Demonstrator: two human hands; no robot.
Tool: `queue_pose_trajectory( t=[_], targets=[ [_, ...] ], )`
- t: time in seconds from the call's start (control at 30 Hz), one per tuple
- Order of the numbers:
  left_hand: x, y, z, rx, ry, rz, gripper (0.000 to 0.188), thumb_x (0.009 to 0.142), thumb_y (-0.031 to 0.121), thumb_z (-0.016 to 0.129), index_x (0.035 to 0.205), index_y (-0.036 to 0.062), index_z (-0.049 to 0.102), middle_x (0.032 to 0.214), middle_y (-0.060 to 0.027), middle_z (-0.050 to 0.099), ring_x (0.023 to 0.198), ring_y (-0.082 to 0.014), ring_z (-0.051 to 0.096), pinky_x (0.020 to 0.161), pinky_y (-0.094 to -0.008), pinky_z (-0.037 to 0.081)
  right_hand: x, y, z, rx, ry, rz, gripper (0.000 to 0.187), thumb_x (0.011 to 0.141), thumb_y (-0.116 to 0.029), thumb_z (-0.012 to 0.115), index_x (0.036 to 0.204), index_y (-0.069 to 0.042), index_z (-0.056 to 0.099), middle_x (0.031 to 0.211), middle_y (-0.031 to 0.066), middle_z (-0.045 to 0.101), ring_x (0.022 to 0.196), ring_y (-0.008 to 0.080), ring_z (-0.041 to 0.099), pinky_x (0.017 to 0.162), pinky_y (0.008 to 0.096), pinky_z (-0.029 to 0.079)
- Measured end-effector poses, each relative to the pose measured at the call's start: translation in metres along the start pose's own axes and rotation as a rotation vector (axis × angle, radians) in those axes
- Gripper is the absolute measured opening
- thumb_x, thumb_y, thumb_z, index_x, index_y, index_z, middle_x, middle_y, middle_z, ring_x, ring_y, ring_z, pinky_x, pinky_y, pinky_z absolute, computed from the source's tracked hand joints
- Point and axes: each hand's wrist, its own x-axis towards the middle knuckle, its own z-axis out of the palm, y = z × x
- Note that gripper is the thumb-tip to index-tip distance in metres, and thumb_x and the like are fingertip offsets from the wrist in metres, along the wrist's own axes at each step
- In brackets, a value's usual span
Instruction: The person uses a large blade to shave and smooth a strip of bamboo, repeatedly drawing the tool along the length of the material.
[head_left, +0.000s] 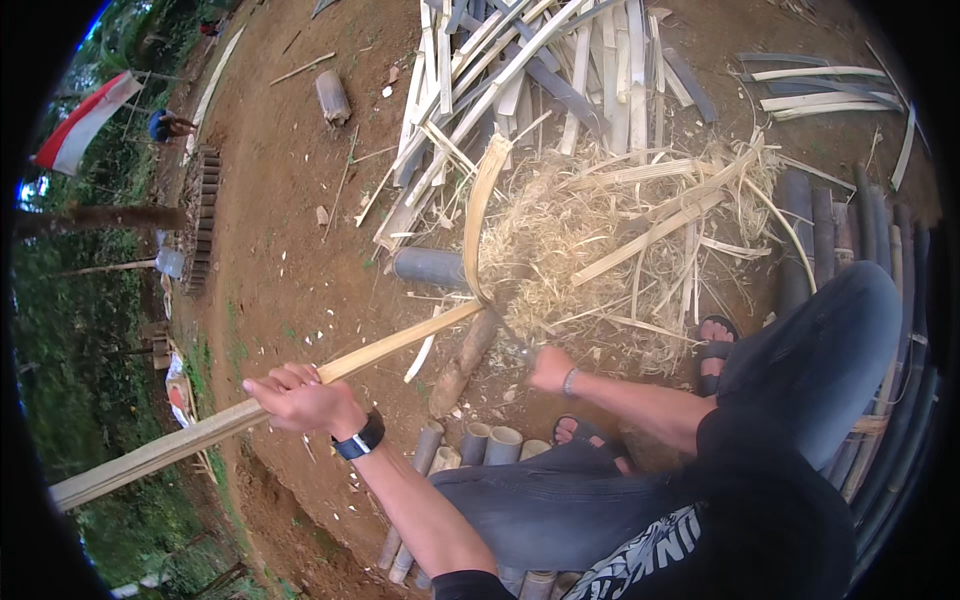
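Note:
My left hand [300, 398] is closed around a long bamboo strip [385, 345], which slants from the lower left up toward the middle. In my right hand [552, 370] is the handle of a knife, its dark blade [508, 330] meeting the strip's far end. From that point a peeled layer of bamboo [478, 220] curls upward, its tip bent to the right. A short wooden log [465, 365] lies beneath the blade. Part of the blade's edge is hidden where it meets the bamboo.
Pale shavings [560, 240] are heaped beyond my right hand. Behind them lies a pile of split bamboo strips [590, 60]. A grey bamboo section [430, 266] rests on the dirt ground [290, 240]. Bamboo poles [890, 300] line the right side; a distant person [170, 125] is at upper left.

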Motion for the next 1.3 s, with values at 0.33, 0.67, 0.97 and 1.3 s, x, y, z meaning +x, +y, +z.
queue_pose_trajectory(
  t=[0.33, 0.67, 0.97, 1.3],
  targets=[
    [0.026, -0.025, 0.011, 0.028, -0.019, 0.027, 0.045, 0.097, 0.031, 0.047, 0.057, 0.02, 0.031, 0.046, 0.0075, 0.026, 0.037, -0.0069, 0.023, 0.037, -0.0264, 0.015, -0.078, -0.124, -0.036, 0.281, -0.01, -0.332, 0.021, 0.067, -0.016, 0.066, 0.06, 0.001, 0.055, 0.053, 0.0092, 0.055, 0.048, 0.0167, 0.052, 0.05, 0.0331, 0.042],
    [0.033, -0.033, -0.018, 0.024, 0.055, 0.096, 0.048, 0.098, 0.032, 0.047, 0.056, 0.0125, 0.034, 0.047, 0.0065, 0.033, 0.042, -0.0041, 0.027, 0.04, -0.0272, 0.017, 0.0, 0.0, -0.032, 0.816, -0.306, 0.272, 0.026, 0.082, -0.015, 0.063, 0.064, -0.013, 0.044, 0.05, -0.0056, 0.04, 0.039, 0.0079, 0.036, 0.041, 0.0252, 0.033],
    [0.045, 0.002, -0.053, 0.062, -0.072, 0.016, 0.038, 0.088, 0.032, 0.062, 0.063, 0.0105, 0.044, 0.054, 0.0034, 0.044, 0.048, -0.0067, 0.046, 0.046, -0.0247, 0.038, -0.033, -0.043, -0.012, 0.538, -0.247, 0.222, 0.033, 0.088, -0.032, 0.063, 0.069, -0.012, 0.045, 0.05, -0.0047, 0.038, 0.039, 0.0069, 0.037, 0.039, 0.0253, 0.033],
    [0.157, 0.18, -0.002, -0.06, -0.032, 0.393, 0.043, 0.094, 0.036, 0.054, 0.065, 0.0066, 0.046, 0.056, 0.0047, 0.039, 0.052, -0.0073, 0.035, 0.047, -0.0296, 0.029, -0.014, -0.026, -0.03, -0.421, 0.229, -0.126, 0.051, 0.085, -0.042, 0.061, 0.084, 0.008, 0.06, 0.075, 0.0252, 0.064, 0.074, 0.0353, 0.066, 0.066, 0.0415, 0.052]
  ],
)
